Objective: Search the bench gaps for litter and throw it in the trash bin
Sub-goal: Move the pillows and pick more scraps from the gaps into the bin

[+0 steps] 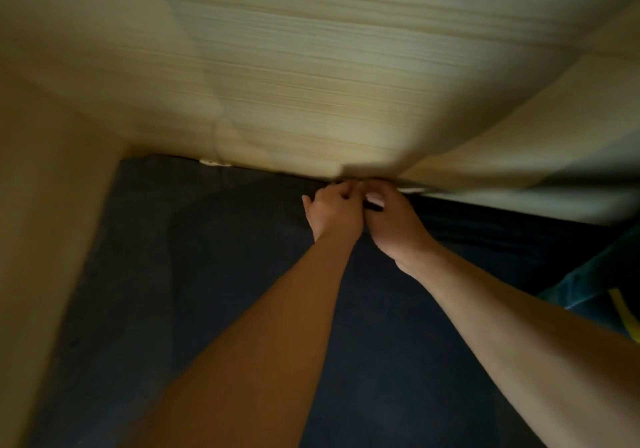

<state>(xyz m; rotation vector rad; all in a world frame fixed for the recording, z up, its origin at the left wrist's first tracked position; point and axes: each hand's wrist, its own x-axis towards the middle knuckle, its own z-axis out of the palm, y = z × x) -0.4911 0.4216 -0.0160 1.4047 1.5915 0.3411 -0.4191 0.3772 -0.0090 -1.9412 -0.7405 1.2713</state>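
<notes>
Now the low edge of a cream cover [311,101] is held by two hands in the middle of the frame.

The cream cover is striped and is spread over the whole top half of the frame, and a part of it is hung down the left side. Its low edge is bunched up where the hands are met. The left hand [334,213] is curled tight, and the edge is gripped by its fingers. The right hand [394,222] is pressed against the left one, with its fingers curled too. A small dark thing [374,206] is pinched under its thumb, right at the edge of the cover; what it is cannot be told. A dark blue surface [207,274] is seen under both arms in the lower half. A teal cloth [595,284] is seen at the right edge.
</notes>
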